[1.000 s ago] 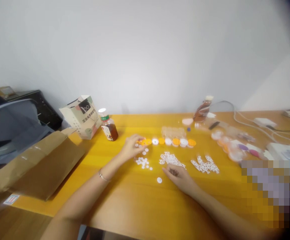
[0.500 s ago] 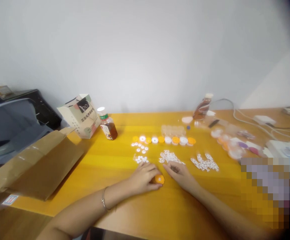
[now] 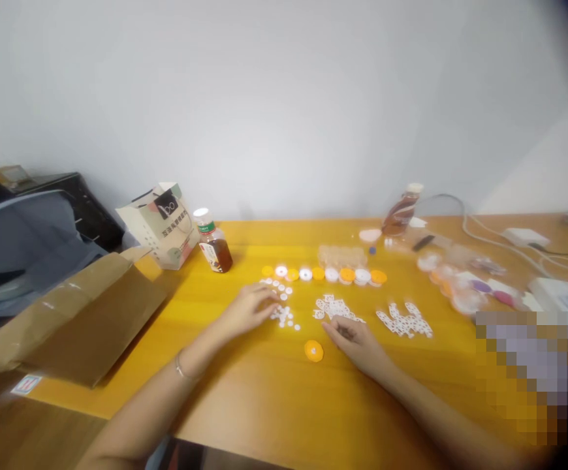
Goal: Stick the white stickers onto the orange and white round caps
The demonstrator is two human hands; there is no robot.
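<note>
An orange disc [image 3: 313, 350] with a white centre lies alone on the yellow table [image 3: 274, 398]. My left hand [image 3: 249, 308] rests to its upper left, fingers reaching into a scatter of small white round pieces [image 3: 281, 302]. My right hand [image 3: 352, 341] lies just right of the disc, fingers curled loosely beside a pile of small white square pieces [image 3: 333, 307]. Whether it holds anything I cannot make out. A row of orange and white discs [image 3: 323, 274] runs behind both hands. A second pile of white pieces [image 3: 404, 320] lies further right.
A brown cardboard box [image 3: 68, 320] sits at the left edge, with a paper gift bag [image 3: 159, 225] and a bottle of brown liquid [image 3: 214, 248] behind it. Another bottle [image 3: 401, 210], cables, a white adapter [image 3: 521, 236] and coloured parts in plastic bags [image 3: 465, 287] crowd the right side.
My left hand carried an orange disc from the row to the table front, left it there, and has moved back up to the small white round pieces. My right hand barely moved.
</note>
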